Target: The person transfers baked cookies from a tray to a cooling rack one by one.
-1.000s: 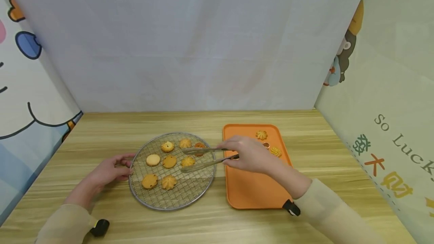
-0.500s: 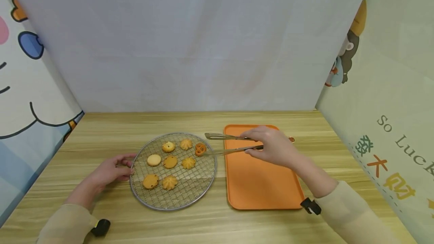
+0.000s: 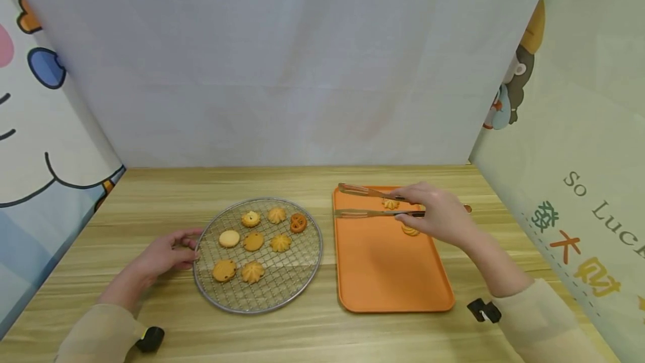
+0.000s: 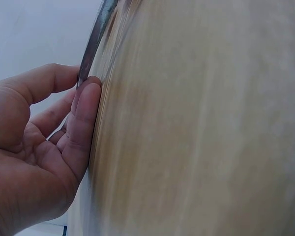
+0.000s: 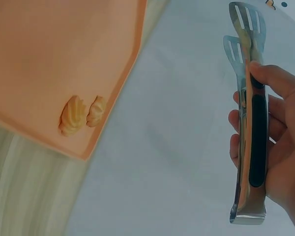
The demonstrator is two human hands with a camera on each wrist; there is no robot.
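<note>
My left hand pinches the left rim of a round wire cooling rack; in the left wrist view the rim sits between thumb and fingertip. Several cookies lie on the rack, among them a brown pretzel-shaped one near its right edge and a plain pale one. My right hand grips metal tongs with dark handle pads. Their arms stand apart over the orange tray, nothing between the tips. Beside the tongs a star-shaped cookie and a swirled cookie, partly covered by the hand, lie in the tray.
Both rack and tray rest on a wood-grain table, a narrow strip of tabletop between them. A pale cloth hangs behind the table. Printed cloths stand at both sides.
My right hand has moved the tongs rightward, from over the rack's right side to above the tray. The pretzel-shaped cookie, earlier behind the tongs, now shows fully. My left hand stays at the rim.
</note>
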